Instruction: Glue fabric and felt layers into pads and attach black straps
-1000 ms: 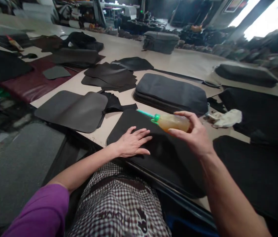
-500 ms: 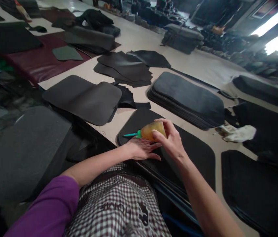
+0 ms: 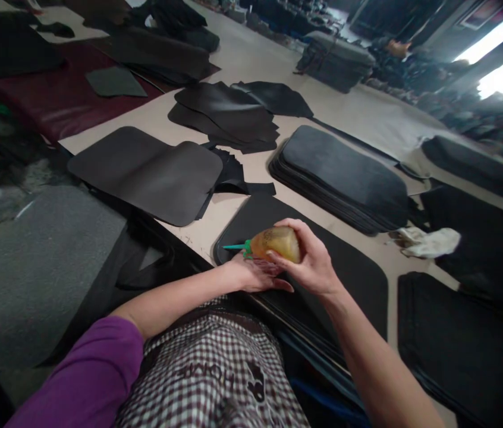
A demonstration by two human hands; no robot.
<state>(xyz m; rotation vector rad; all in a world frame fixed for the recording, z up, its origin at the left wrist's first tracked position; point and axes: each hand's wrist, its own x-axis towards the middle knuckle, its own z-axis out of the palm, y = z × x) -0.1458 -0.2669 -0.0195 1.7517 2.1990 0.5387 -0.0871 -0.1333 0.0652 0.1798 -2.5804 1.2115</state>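
Nearest the body, the left hand (image 3: 255, 274) lies flat, fingers spread and holding nothing, pressed on the near corner of a black panel (image 3: 345, 273) that lies at the edge of the counter (image 3: 358, 119). Just above that hand, the right hand (image 3: 309, 261) has its grip clenched around a squeeze bottle (image 3: 278, 244), held almost level with its green nozzle (image 3: 236, 246) pointing left, past the panel's corner.

The risks as I judge them: the nozzle tip sits over the panel's rounded edge, so a hard squeeze could send liquid onto the bare counter or onto the left hand's fingers just below it. With the bottle held so level, the flow may come in spurts instead of a steady line. The panel overhangs toward the lap, and if the flat hand lifts, it could slide.

The bottle is the only container that shows its contents: a translucent body about full of amber liquid, probably glue, though no label is legible.

Farther out, a grey sheet (image 3: 148, 172) lies to the left, partly over the counter edge, with dark scraps (image 3: 233, 175) beside it. A stack of black panels (image 3: 345, 178) sits beyond the worked piece, a crumpled white rag (image 3: 432, 242) to its right. Behind are loose leather pieces (image 3: 229, 116), a maroon hide (image 3: 59, 98) and, far back, a grey case (image 3: 334, 62), closed, contents unseen.
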